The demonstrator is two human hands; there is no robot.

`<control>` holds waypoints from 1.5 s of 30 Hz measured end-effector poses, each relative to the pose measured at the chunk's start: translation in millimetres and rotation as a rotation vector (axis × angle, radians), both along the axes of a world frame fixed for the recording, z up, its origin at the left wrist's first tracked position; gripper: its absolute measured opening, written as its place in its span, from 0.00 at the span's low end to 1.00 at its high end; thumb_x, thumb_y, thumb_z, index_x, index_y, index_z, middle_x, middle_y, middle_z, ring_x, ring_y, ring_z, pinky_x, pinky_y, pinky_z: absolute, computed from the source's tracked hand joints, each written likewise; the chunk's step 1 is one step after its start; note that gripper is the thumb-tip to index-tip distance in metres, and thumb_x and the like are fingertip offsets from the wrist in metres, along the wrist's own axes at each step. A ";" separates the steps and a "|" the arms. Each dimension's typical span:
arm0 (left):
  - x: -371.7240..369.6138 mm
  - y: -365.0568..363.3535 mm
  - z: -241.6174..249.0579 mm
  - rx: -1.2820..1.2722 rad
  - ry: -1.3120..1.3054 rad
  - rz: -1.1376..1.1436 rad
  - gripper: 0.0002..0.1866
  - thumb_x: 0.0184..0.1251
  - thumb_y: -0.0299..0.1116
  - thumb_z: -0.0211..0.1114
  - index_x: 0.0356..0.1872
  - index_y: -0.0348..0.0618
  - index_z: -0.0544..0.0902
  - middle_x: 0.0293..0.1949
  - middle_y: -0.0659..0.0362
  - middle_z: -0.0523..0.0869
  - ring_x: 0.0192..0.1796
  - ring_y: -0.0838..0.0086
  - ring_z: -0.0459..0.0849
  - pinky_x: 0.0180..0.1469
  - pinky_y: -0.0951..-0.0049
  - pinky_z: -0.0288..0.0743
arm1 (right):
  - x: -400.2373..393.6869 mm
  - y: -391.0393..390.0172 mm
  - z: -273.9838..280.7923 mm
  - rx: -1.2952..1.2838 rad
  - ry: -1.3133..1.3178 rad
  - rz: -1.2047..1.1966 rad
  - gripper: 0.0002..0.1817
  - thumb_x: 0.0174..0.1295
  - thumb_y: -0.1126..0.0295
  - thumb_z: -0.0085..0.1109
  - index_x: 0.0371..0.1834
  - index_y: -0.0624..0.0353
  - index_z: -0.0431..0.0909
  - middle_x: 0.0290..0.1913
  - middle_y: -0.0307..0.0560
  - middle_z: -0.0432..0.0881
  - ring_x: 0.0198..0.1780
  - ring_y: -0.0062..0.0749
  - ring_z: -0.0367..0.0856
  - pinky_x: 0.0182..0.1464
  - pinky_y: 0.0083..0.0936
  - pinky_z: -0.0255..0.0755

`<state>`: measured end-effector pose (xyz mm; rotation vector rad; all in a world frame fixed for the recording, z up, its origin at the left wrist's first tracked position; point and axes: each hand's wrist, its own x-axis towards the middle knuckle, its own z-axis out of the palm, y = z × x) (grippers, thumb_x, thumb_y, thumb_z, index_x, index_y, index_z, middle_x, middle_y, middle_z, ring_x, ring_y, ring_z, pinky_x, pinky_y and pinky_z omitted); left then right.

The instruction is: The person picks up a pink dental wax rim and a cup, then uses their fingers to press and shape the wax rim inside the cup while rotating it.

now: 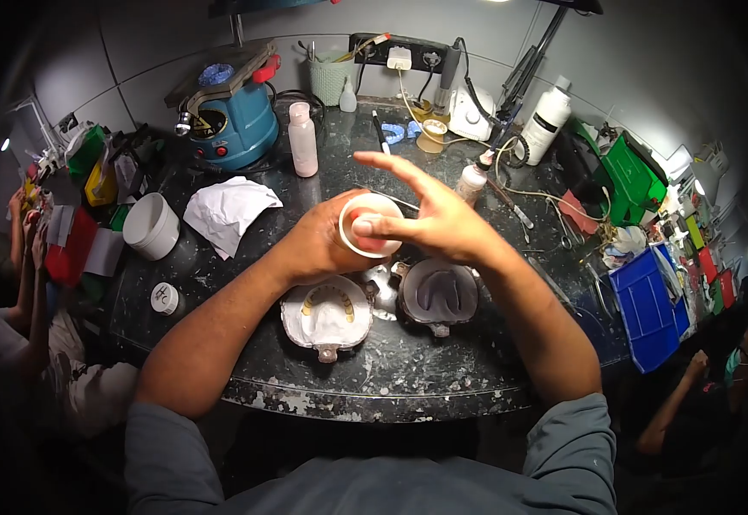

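- The left hand (318, 236) has its fingers wrapped around a small white cup (367, 200), gripping it; pink material shows inside.
- The right hand (442, 219) has its fingers spread and open, with the thumb over the cup's mouth; whether the thumb touches the pink material I cannot tell.
- The cup is held above the bench (408, 378), near its middle.
- Nearer the person, on the bench, are two moulds: a left one (329, 330) with a row of yellowish teeth, and a right one (451, 316) with a dark curved hollow.
- Crumpled paper (230, 210) lies left of the hands, beside a white tub (152, 227).
- A pink bottle (302, 142) stands upright beyond them.
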<state>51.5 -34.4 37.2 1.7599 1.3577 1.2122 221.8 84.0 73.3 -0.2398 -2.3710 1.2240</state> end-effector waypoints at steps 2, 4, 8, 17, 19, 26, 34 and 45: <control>-3.3 2.3 -4.4 0.037 0.036 -0.053 0.29 0.53 0.34 0.81 0.57 0.44 0.80 0.51 0.57 0.85 0.55 0.69 0.85 0.61 0.67 0.78 | -2.7 -5.3 -9.1 0.058 -0.025 -0.073 0.46 0.57 0.50 0.77 0.75 0.57 0.68 0.76 0.58 0.67 0.77 0.45 0.66 0.77 0.37 0.59; -2.0 1.3 -1.8 0.003 0.027 -0.014 0.28 0.53 0.35 0.81 0.57 0.44 0.80 0.50 0.57 0.85 0.54 0.69 0.85 0.60 0.67 0.78 | -3.1 -9.9 -3.8 0.035 -0.066 -0.120 0.43 0.59 0.52 0.76 0.74 0.59 0.69 0.74 0.56 0.70 0.76 0.42 0.67 0.76 0.37 0.60; -3.7 -1.1 -1.8 -0.011 -0.061 0.020 0.31 0.54 0.35 0.83 0.59 0.44 0.79 0.53 0.59 0.85 0.55 0.75 0.83 0.61 0.70 0.77 | 2.3 -4.4 9.8 -0.476 0.213 0.021 0.28 0.64 0.62 0.72 0.66 0.60 0.77 0.66 0.48 0.79 0.70 0.35 0.73 0.74 0.35 0.62; -4.1 -1.8 1.8 -0.012 -0.039 0.042 0.30 0.54 0.33 0.82 0.59 0.43 0.79 0.52 0.59 0.85 0.55 0.75 0.83 0.60 0.71 0.77 | 13.0 9.5 25.6 0.596 0.268 -0.058 0.06 0.54 0.65 0.75 0.34 0.49 0.90 0.53 0.37 0.84 0.64 0.38 0.73 0.70 0.41 0.60; -4.2 -1.0 0.9 0.017 -0.020 0.057 0.30 0.54 0.33 0.81 0.59 0.43 0.80 0.52 0.59 0.85 0.55 0.74 0.84 0.60 0.70 0.77 | 12.3 7.5 24.1 0.627 0.260 -0.043 0.05 0.53 0.67 0.74 0.33 0.48 0.90 0.53 0.35 0.83 0.64 0.39 0.73 0.71 0.42 0.60; -4.8 2.4 -2.6 0.082 -0.022 0.066 0.28 0.52 0.32 0.79 0.57 0.41 0.81 0.49 0.58 0.83 0.53 0.71 0.84 0.57 0.69 0.77 | 8.5 1.6 18.9 0.705 0.256 -0.092 0.06 0.51 0.65 0.76 0.32 0.48 0.89 0.51 0.38 0.82 0.61 0.39 0.75 0.70 0.43 0.61; -6.5 4.7 -3.1 0.206 0.124 0.117 0.28 0.47 0.32 0.77 0.53 0.40 0.81 0.47 0.54 0.83 0.50 0.60 0.84 0.54 0.63 0.78 | 6.5 -1.2 13.8 0.711 0.281 -0.156 0.07 0.51 0.66 0.77 0.31 0.51 0.88 0.49 0.38 0.83 0.59 0.39 0.76 0.68 0.45 0.63; -7.5 4.9 -4.1 0.178 0.134 0.141 0.27 0.47 0.33 0.77 0.51 0.39 0.82 0.46 0.53 0.83 0.49 0.58 0.84 0.53 0.63 0.78 | 7.3 2.3 16.3 0.341 0.290 -0.173 0.07 0.56 0.68 0.75 0.33 0.56 0.87 0.48 0.41 0.86 0.57 0.36 0.79 0.68 0.35 0.66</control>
